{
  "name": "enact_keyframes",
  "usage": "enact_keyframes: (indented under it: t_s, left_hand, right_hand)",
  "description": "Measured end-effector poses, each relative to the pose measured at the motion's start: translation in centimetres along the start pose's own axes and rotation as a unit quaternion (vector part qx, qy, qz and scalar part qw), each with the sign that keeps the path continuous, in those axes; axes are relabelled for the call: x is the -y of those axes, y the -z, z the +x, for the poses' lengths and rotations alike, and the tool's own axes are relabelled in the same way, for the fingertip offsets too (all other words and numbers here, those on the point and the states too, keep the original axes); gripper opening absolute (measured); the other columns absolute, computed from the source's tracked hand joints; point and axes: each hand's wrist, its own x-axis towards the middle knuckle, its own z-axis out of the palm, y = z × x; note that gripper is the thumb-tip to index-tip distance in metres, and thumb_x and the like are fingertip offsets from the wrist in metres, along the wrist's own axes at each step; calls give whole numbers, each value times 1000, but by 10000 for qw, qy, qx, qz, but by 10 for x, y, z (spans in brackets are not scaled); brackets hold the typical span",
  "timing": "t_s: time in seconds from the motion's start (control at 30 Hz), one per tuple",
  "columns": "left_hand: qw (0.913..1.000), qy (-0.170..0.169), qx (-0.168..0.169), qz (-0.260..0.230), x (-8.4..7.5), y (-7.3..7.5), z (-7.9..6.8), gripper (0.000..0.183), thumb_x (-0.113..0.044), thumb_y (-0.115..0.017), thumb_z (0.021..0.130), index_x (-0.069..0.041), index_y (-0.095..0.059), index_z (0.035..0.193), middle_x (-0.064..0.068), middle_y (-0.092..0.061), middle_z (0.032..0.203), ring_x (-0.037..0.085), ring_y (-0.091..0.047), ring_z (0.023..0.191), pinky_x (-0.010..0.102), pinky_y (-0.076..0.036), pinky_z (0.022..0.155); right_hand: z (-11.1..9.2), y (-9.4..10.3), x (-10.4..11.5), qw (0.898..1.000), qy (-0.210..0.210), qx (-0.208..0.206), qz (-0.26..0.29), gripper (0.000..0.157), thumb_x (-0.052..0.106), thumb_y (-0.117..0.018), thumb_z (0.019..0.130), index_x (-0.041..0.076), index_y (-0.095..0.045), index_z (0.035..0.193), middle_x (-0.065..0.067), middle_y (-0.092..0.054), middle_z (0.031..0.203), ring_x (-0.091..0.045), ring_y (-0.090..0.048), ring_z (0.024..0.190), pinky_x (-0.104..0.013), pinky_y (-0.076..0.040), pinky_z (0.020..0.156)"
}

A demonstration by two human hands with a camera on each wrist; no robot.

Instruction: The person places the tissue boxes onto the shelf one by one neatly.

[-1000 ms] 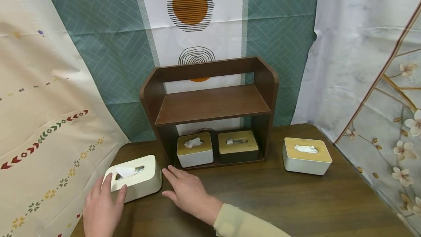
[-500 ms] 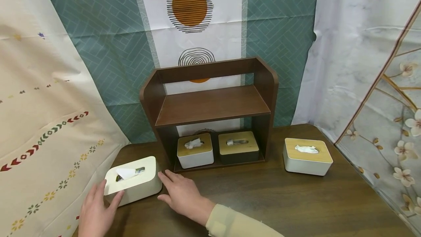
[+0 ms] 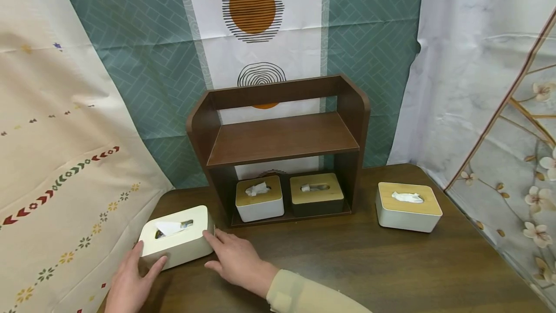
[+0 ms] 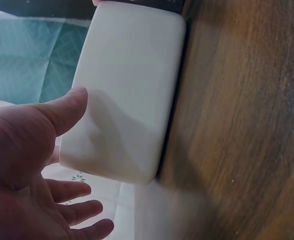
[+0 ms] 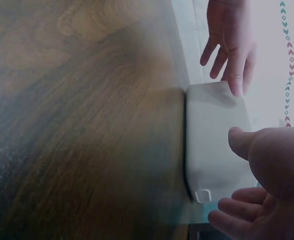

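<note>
A cream-white tissue box [image 3: 180, 251] with rounded corners lies on the table at the left, a tissue showing in its top slot. At its left end is my left hand [image 3: 132, 281], thumb by the front face and fingers spread near the end. The left wrist view shows that thumb [image 4: 69, 110] at the box's edge, with several fingers extended past its end. My right hand [image 3: 239, 261] is at the opposite end, fingertips by the right corner. In the right wrist view its thumb [image 5: 244, 142] overlaps the box; firm contact is unclear.
A dark brown two-tier shelf [image 3: 282, 139] stands behind. On its lower level are a white tissue box [image 3: 260, 210] and a dark one [image 3: 319, 206], both with wooden lids. Another wooden-lidded white box [image 3: 408, 219] sits right on the table [image 3: 369, 264]. Patterned cloths hang around.
My left hand has lowered along the white box's left end. The right hand has shifted left, closing in on its right corner. The box stays in nearly the same place.
</note>
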Motion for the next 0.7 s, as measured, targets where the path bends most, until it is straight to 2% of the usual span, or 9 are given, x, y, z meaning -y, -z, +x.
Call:
enact_keyframes:
  t_s: [0.13, 0.33, 0.53, 0.7]
  left_hand:
    - [10000, -41, 42, -9, 0, -1, 2, 102, -52, -71, 107, 13, -21, 168, 47, -29, 165, 67, -30, 149, 79, -33, 112]
    - [9993, 168, 333, 37, -1, 2, 3, 105, -54, -67, 109, 10, -13, 171, 46, -23, 167, 67, -27, 151, 79, -31, 115]
    - [9972, 404, 616, 128, -4, 3, 3, 106, -57, -65, 109, 7, -7, 172, 45, -20, 168, 68, -29, 150, 78, -35, 114]
    - [9971, 473, 570, 179, -5, 2, 3, 105, -55, -65, 109, 4, -6, 173, 45, -21, 168, 68, -33, 148, 78, -37, 112]
  right_hand:
    - [2, -4, 0, 10000, 0, 77, 62, 77, 50, -71, 108, 24, -39, 172, -8, -60, 159, -19, -69, 132, -31, -58, 100]
    - [6, -5, 1, 9996, -75, 201, 200, 80, 50, -71, 108, 26, -34, 174, -10, -58, 161, -20, -68, 133, -32, -58, 101]
    - [8, -3, 2, 9992, -39, 313, 249, 80, 50, -71, 108, 27, -34, 174, -11, -56, 163, -20, -67, 135, -32, -58, 102]
    - [11, -4, 4, 9989, 3, 364, 293, 79, 50, -71, 108, 25, -36, 173, -11, -54, 165, -18, -65, 138, -31, -57, 103]
